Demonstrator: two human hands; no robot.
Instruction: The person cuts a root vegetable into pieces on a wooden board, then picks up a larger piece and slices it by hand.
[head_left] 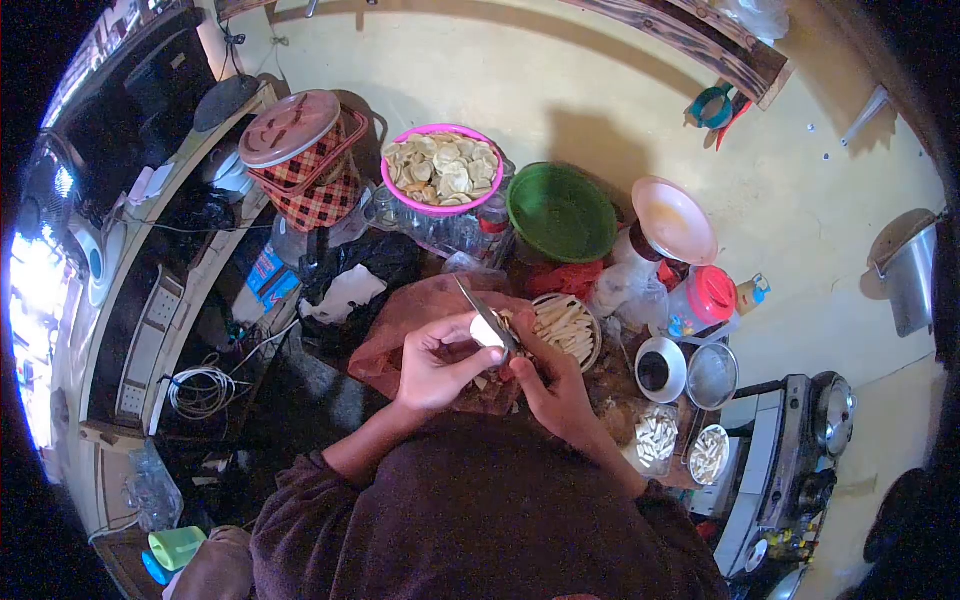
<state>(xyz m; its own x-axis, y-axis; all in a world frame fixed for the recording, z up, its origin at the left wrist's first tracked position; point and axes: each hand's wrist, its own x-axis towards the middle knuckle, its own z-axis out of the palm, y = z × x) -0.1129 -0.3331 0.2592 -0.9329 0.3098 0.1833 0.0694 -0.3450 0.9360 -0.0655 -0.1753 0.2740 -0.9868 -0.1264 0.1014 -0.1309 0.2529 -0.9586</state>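
Note:
My left hand (437, 362) is closed around a pale, peeled vegetable piece (486, 334), its kind not clear. In my right hand (553, 388) is a knife (483, 309), its blade lying against that piece and pointing up and left. Below both hands spreads a reddish translucent plastic bag (385, 335) with scraps on it. Just beyond my right hand stands a bowl of pale, stick-shaped cut pieces (565, 325). My right fingers partly hide the knife's handle.
At the back stand a pink basin (445, 210) of pale round slices, a green basin (562, 212) and a checkered lidded bucket (308, 175). To the right are a red-lidded jar (708, 296), a strainer (712, 376), dishes of white pieces (656, 440) and a stove (775, 450). Cables (205, 392) hang left.

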